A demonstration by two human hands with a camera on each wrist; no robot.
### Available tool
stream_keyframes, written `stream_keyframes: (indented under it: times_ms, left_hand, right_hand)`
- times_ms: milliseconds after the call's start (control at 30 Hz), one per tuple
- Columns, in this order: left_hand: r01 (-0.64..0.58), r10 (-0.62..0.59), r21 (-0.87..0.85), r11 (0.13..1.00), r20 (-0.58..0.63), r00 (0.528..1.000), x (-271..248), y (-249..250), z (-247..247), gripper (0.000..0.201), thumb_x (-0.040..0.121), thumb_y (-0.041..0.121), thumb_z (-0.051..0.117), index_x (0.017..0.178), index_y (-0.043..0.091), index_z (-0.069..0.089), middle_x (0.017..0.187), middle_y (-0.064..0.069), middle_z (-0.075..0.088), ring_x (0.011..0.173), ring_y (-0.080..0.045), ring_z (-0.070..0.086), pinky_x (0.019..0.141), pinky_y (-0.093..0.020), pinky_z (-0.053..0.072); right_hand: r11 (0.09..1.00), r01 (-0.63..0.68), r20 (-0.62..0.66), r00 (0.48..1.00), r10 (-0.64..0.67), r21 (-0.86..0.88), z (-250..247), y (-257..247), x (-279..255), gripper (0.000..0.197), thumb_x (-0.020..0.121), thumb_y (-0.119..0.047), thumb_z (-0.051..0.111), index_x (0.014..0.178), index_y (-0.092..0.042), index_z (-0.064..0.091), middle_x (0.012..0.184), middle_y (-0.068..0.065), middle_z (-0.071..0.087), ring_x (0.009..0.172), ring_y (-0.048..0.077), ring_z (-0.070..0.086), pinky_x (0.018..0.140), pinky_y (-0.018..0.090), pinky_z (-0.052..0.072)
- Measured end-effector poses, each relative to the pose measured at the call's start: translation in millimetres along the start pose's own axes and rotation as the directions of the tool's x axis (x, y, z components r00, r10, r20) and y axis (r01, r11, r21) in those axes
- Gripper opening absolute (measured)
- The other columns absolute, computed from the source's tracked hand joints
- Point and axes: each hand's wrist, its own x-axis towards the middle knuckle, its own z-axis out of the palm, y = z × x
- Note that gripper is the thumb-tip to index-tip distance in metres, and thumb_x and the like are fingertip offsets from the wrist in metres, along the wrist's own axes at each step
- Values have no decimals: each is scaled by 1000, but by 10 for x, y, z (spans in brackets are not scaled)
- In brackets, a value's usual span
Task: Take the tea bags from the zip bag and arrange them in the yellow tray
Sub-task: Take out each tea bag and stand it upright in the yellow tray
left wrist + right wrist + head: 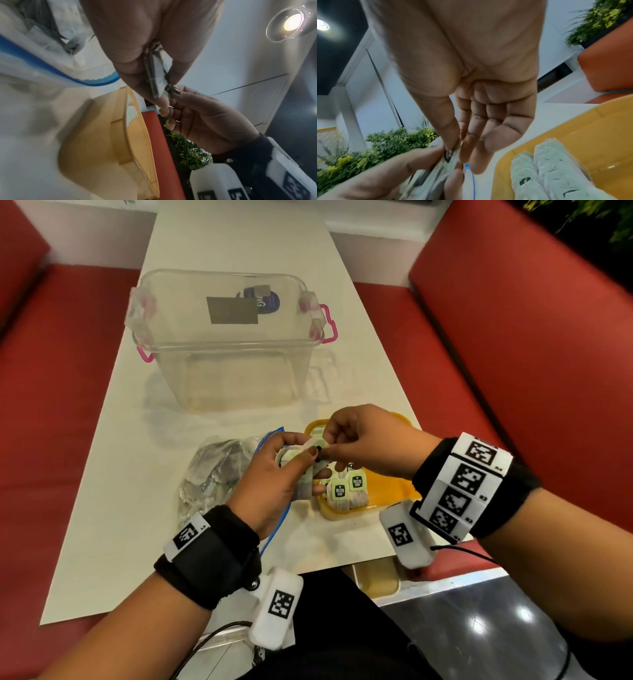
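Note:
My left hand (303,462) grips a small stack of tea bags (308,474) just left of the yellow tray (390,491). My right hand (327,446) pinches the top edge of one bag in that stack between thumb and forefinger. The left wrist view shows the stack (157,77) edge-on in my left fingers, with the right hand (171,93) nipping its tip. Several tea bags (346,491) with green tags stand in the tray's near left corner, also seen as tea bags (547,169) in the right wrist view. The crumpled zip bag (215,474) with its blue seal lies to the left.
A clear plastic box (226,337) with pink latches stands at the far middle of the white table (113,508). Red bench seats (513,371) flank the table on both sides. The table's near edge runs just below my wrists.

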Motion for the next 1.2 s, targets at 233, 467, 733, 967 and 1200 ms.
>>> stream_keyframes:
  times_ms: [233, 467, 733, 967, 1200]
  left_hand:
    - [3, -4, 160, 987, 3, 1000, 26, -75, -37, 10, 98, 12, 52, 107, 12, 55, 85, -7, 64, 65, -15, 65, 51, -23, 51]
    - [-16, 72, 436, 900, -113, 991, 104, -189, -110, 14, 89, 18, 67, 97, 10, 59, 74, -10, 64, 61, -20, 64, 49, -23, 50]
    - [-8, 84, 603, 798, -98, 992, 174, -279, -128, 24, 78, 26, 78, 92, 20, 59, 72, -7, 71, 62, -30, 70, 68, -50, 59]
    - [-7, 79, 611, 791, -92, 993, 171, -280, -131, 24, 79, 25, 77, 94, 19, 59, 73, -8, 72, 64, -31, 70, 69, -51, 58]
    - [-8, 79, 613, 790, -88, 993, 165, -276, -126, 24, 80, 24, 77, 95, 17, 59, 78, -8, 71, 64, -31, 70, 69, -50, 58]
  right_hand:
    - [994, -32, -28, 999, 35, 109, -229, 117, -2, 6, 87, -7, 64, 92, -7, 60, 77, 16, 73, 71, 21, 71, 62, 30, 54]
    - [972, -44, 79, 995, 64, -230, -373, 345, 23, 7, 88, -11, 61, 94, -13, 59, 73, 0, 72, 58, 6, 66, 51, 16, 46]
    - [906, -115, 282, 928, 244, -407, -94, 612, 81, 10, 87, -13, 63, 88, -20, 56, 79, 5, 72, 64, 18, 64, 60, 29, 49]
    - [802, -43, 274, 928, 253, -596, 52, 604, 140, 25, 79, -17, 73, 102, -19, 63, 77, -9, 55, 74, 15, 53, 54, 22, 37]
    - [657, 77, 293, 929, 226, -750, 181, 573, 152, 26, 85, -20, 68, 110, -14, 66, 86, -1, 51, 79, 19, 47, 50, 20, 28]
